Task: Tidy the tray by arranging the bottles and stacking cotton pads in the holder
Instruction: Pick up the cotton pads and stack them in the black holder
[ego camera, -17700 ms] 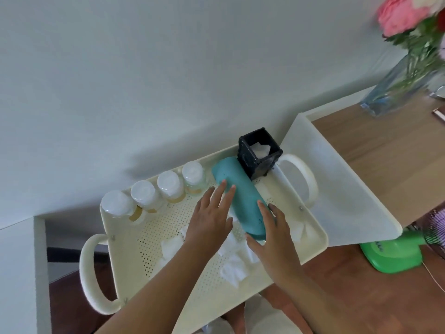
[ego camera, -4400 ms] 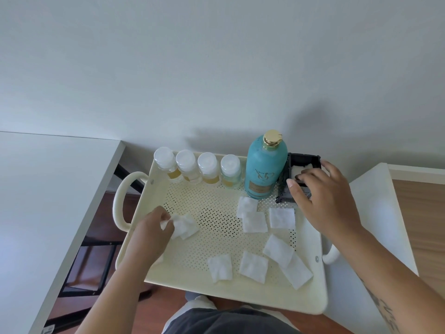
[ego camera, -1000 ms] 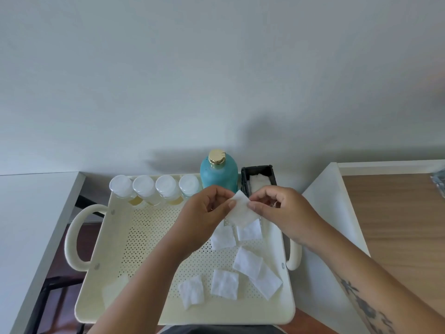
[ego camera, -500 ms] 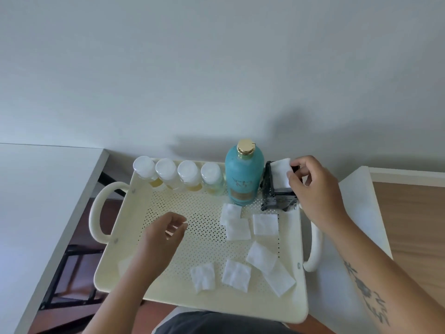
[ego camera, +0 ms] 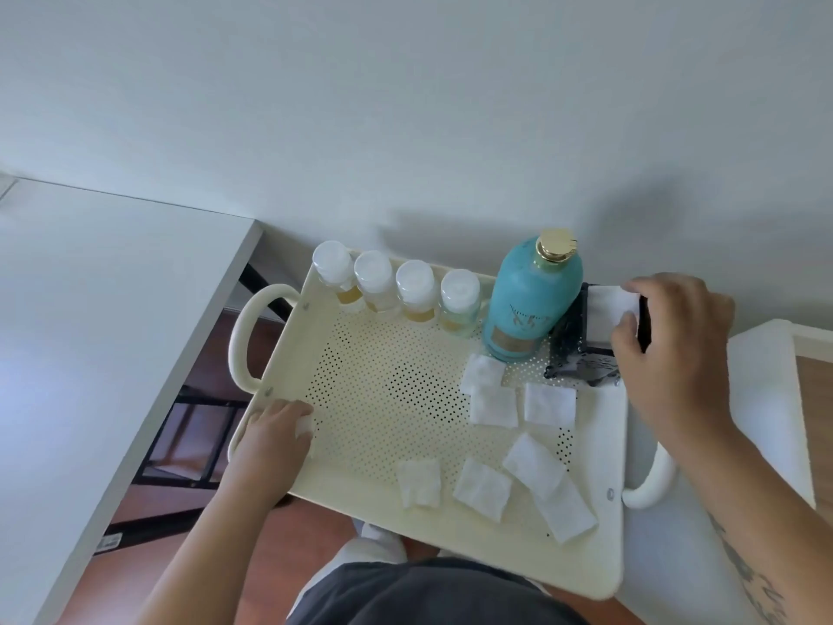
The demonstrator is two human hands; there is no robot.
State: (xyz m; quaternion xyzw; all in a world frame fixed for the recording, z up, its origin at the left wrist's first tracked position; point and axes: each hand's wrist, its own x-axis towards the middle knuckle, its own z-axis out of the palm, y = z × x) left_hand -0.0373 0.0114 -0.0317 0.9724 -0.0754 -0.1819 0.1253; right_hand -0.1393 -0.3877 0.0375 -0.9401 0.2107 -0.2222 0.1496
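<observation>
At far right, the right hand [ego camera: 667, 349] pinches a cotton pad [ego camera: 608, 309] over the holder [ego camera: 581, 354]; skewed, it could jam. Left hand [ego camera: 275, 426] grasps another pad [ego camera: 304, 425].

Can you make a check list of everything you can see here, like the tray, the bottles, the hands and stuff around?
Surface: cream tray with holes.
Job's things: four small bottles and blue bottle upright in a row; seven loose cotton pads; black holder in corner.
Clutter: nothing seen.
Grippers: right hand pushing pad into holder; left hand on a pad at tray edge.
Cables: nothing seen.
Surroundings: grey wall, white table.
</observation>
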